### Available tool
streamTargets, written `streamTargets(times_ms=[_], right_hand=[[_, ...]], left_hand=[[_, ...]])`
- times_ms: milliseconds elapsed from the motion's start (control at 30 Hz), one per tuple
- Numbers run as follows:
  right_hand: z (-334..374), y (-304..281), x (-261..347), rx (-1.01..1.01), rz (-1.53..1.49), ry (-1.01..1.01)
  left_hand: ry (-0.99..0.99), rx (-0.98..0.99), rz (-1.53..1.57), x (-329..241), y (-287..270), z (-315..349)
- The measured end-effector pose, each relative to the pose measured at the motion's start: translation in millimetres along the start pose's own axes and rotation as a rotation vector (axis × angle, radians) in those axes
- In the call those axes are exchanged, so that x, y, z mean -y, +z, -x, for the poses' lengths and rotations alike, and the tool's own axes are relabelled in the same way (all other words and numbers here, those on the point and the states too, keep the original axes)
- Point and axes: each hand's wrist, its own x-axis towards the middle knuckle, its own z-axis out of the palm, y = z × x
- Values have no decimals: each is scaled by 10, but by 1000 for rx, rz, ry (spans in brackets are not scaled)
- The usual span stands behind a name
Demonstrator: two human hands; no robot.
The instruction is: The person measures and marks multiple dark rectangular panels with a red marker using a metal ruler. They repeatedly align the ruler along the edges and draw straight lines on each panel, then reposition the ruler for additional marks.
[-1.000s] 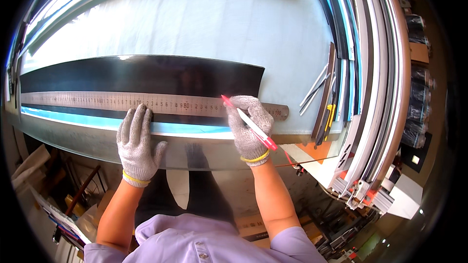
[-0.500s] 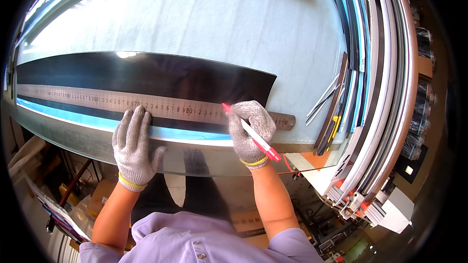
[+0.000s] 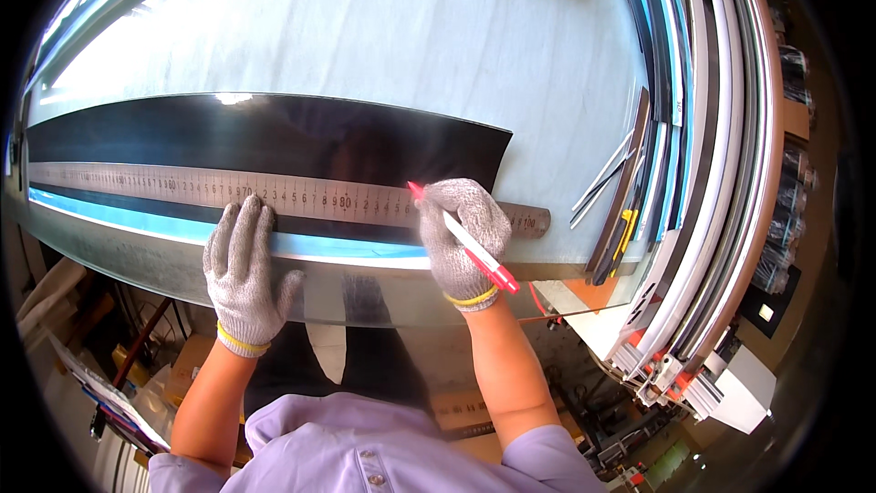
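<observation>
A long metal ruler [image 3: 301, 196] lies along a black sheet [image 3: 365, 141] on the glass-topped table. My left hand [image 3: 245, 265], in a grey knit glove, lies flat with its fingers stretched out, the fingertips on the ruler's near edge. A red-and-white marker pen [image 3: 476, 246] is gripped in my gloved right hand [image 3: 470, 228], resting over the ruler's right part. One red end of the pen points up and left at the ruler's far edge; whether it touches the sheet cannot be made out. A blue-and-white strip [image 3: 356, 249] runs along the sheet's near side.
To the right lie a yellow-and-black utility knife [image 3: 624, 239], a dark brown strip [image 3: 623, 187] and several thin sticks [image 3: 602, 184]. Beyond them, long white and dark profiles [image 3: 721, 128] are bundled along the table's right side. The table's near edge [image 3: 401, 310] curves before me.
Little differs. Both hands, the ruler and the black sheet appear slightly farther left and up in the picture, and the surroundings shift a little too. The pen stays in my right hand.
</observation>
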Motion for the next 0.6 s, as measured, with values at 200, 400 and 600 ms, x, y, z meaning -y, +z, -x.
streamTargets(times_ms=[200,400,600], right_hand=[[2,6,1,-17,-12,36],[2,-5,-13,-8,2,8],[50,-15,16,-32,-76,155]], left_hand=[[-8,-12,48,7,33,20],[-8,-15,47,1,32,15],[-10,-20,78,-4,5,23]])
